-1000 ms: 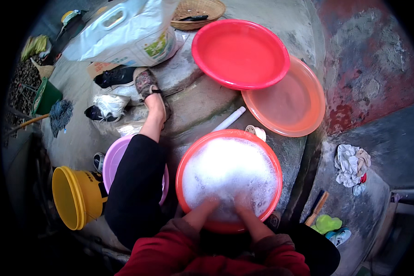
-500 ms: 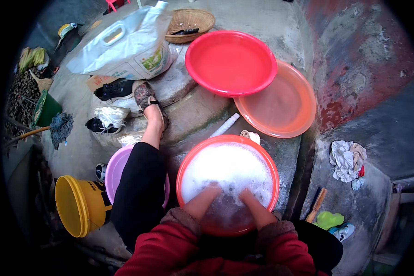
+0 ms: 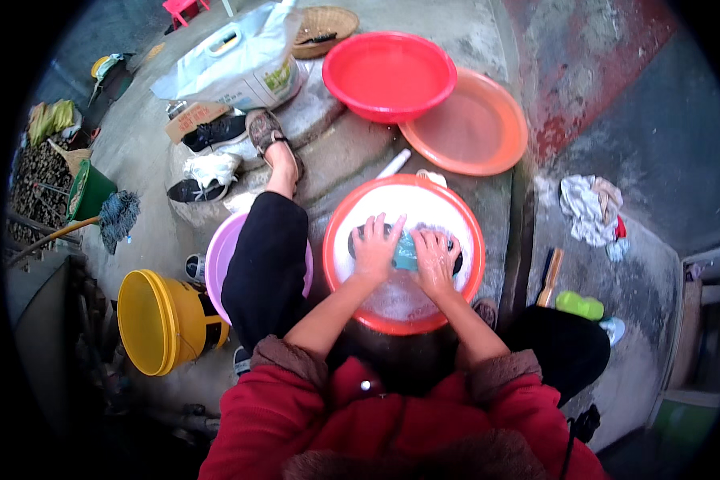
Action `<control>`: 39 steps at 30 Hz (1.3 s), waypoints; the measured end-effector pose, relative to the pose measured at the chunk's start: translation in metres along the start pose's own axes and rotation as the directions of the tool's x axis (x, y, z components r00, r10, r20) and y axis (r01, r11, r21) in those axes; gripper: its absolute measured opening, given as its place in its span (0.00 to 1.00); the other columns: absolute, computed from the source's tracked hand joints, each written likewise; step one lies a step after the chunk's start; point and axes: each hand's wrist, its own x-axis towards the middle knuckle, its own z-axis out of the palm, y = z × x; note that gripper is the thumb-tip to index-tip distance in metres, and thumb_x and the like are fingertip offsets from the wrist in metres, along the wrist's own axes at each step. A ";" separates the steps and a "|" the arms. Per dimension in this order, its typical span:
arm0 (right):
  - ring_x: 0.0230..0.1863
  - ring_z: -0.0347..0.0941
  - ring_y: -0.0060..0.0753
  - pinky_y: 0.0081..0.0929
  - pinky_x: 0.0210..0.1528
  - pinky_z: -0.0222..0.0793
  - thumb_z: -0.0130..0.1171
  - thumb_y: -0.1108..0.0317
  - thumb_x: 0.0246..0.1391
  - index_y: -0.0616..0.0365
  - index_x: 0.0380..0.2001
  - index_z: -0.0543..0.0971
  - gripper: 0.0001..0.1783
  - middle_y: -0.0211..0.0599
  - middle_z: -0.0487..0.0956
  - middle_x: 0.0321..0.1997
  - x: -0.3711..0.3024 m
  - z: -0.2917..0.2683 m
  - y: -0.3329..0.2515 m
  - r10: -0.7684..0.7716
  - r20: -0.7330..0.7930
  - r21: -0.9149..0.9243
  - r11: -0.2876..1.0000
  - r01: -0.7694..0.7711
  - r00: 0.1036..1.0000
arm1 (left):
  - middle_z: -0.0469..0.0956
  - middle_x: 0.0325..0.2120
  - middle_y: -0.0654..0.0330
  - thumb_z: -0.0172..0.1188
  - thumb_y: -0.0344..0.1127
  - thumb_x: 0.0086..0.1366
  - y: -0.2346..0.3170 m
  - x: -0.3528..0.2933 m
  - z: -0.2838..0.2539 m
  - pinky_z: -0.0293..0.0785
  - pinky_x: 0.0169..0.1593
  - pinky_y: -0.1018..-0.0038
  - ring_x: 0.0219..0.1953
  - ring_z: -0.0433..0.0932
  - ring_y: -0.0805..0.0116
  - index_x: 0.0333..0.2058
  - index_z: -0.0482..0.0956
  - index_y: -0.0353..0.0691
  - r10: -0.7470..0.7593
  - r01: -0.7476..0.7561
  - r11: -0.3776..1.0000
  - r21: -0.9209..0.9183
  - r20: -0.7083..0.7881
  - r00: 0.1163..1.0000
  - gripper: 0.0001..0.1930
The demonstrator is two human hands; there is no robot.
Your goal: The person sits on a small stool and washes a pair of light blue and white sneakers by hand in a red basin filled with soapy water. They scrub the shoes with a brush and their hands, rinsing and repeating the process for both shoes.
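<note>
Raised from the foam (image 3: 408,200) since the earlier frame, the left hand (image 3: 376,252) and the right hand (image 3: 434,264) now show above it, with a dark-and-teal item (image 3: 406,250) newly visible beneath them. A grey concrete floor (image 3: 492,210) surrounds the scene, stepped at upper left, where a large white plastic pack (image 3: 224,76) with a handle stands. Red-orange basin (image 3: 400,326), centre: it contains the foam, and the item lies inside it, at the foam's surface. Beyond, a pinkish-red basin (image 3: 390,117) overlaps a paler orange basin (image 3: 472,170). At left, a purple basin (image 3: 226,252) is partly hidden by the left leg (image 3: 268,256), near a yellow bucket (image 3: 186,324). Crumpled pale cloths (image 3: 588,208) lie at right. Each grip holds the item from above, the left with fingers spread, the right with fingers bent over a dark end; its underside is hidden. Smallest are a white pipe (image 3: 394,163), near the central basin's far rim, and a wooden-handled brush (image 3: 550,278), at right.
</note>
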 end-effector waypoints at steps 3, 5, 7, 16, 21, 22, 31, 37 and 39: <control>0.59 0.65 0.40 0.56 0.63 0.48 0.73 0.72 0.28 0.52 0.56 0.71 0.43 0.35 0.72 0.53 -0.022 -0.001 -0.018 0.040 0.031 0.030 0.999 -0.041 0.999 | 0.54 0.64 0.49 0.82 0.44 0.30 0.002 -0.024 -0.002 0.55 0.62 0.38 0.67 0.53 0.45 0.70 0.46 0.64 -0.021 0.023 0.999 -0.030 0.071 0.997 0.68; 0.59 0.65 0.39 0.56 0.62 0.49 0.76 0.67 0.26 0.51 0.56 0.71 0.45 0.34 0.72 0.53 -0.037 0.010 -0.019 0.045 0.064 0.006 0.999 -0.046 0.997 | 0.53 0.65 0.50 0.82 0.45 0.30 0.004 -0.037 0.002 0.55 0.61 0.37 0.67 0.52 0.45 0.70 0.45 0.65 -0.035 0.040 0.999 -0.035 0.130 0.991 0.68; 0.58 0.65 0.39 0.56 0.62 0.50 0.77 0.65 0.25 0.51 0.56 0.71 0.46 0.34 0.72 0.53 -0.050 0.028 -0.016 0.018 0.078 -0.043 0.999 -0.015 0.997 | 0.55 0.65 0.51 0.81 0.47 0.32 0.001 -0.047 0.018 0.57 0.61 0.36 0.68 0.54 0.46 0.70 0.47 0.65 -0.049 0.046 0.999 0.024 0.176 0.983 0.66; 0.57 0.66 0.38 0.57 0.59 0.53 0.64 0.70 0.42 0.50 0.53 0.73 0.30 0.32 0.72 0.51 -0.074 0.077 0.012 0.076 0.203 -0.083 0.995 -0.060 0.976 | 0.52 0.67 0.52 0.77 0.42 0.41 0.009 -0.051 0.068 0.60 0.60 0.39 0.68 0.53 0.47 0.70 0.44 0.66 -0.085 0.032 0.990 0.140 0.389 0.917 0.61; 0.60 0.65 0.40 0.64 0.62 0.50 0.52 0.69 0.53 0.48 0.53 0.73 0.22 0.34 0.72 0.55 -0.075 0.116 0.032 0.158 0.335 -0.085 0.987 -0.137 0.929 | 0.58 0.64 0.50 0.60 0.36 0.60 -0.008 -0.052 0.143 0.59 0.60 0.37 0.67 0.56 0.48 0.69 0.52 0.63 -0.072 0.024 0.986 0.165 0.288 0.955 0.40; 0.61 0.64 0.42 0.64 0.63 0.48 0.52 0.70 0.52 0.47 0.55 0.72 0.24 0.36 0.72 0.56 -0.078 0.125 0.036 0.192 0.364 -0.093 0.981 -0.169 0.912 | 0.59 0.64 0.50 0.56 0.36 0.62 -0.007 -0.048 0.148 0.60 0.60 0.39 0.66 0.57 0.47 0.69 0.53 0.63 -0.093 0.048 0.990 0.130 0.367 0.925 0.37; 0.68 0.59 0.47 0.67 0.69 0.38 0.50 0.63 0.57 0.48 0.51 0.76 0.18 0.38 0.67 0.66 -0.075 0.172 0.076 0.246 0.898 -0.098 0.920 -0.379 0.364 | 0.69 0.59 0.50 0.52 0.41 0.65 -0.012 -0.007 0.168 0.66 0.61 0.51 0.61 0.67 0.47 0.64 0.65 0.52 -0.018 0.048 0.999 -0.011 0.824 0.566 0.27; 0.67 0.59 0.48 0.66 0.67 0.41 0.54 0.62 0.55 0.50 0.51 0.75 0.19 0.40 0.68 0.64 -0.057 0.181 0.093 0.180 0.947 -0.073 0.927 -0.368 0.265 | 0.74 0.56 0.50 0.51 0.47 0.65 -0.015 0.051 0.109 0.69 0.60 0.53 0.58 0.73 0.47 0.62 0.69 0.47 0.057 -0.008 0.998 -0.058 0.949 0.311 0.27; 0.66 0.60 0.48 0.66 0.67 0.42 0.55 0.62 0.55 0.51 0.52 0.75 0.20 0.40 0.69 0.64 -0.053 0.199 0.094 0.210 0.910 -0.075 0.932 -0.355 0.357 | 0.75 0.55 0.51 0.51 0.49 0.65 -0.031 0.041 0.139 0.69 0.60 0.53 0.57 0.74 0.47 0.61 0.71 0.47 0.029 0.068 0.995 -0.066 0.896 0.444 0.27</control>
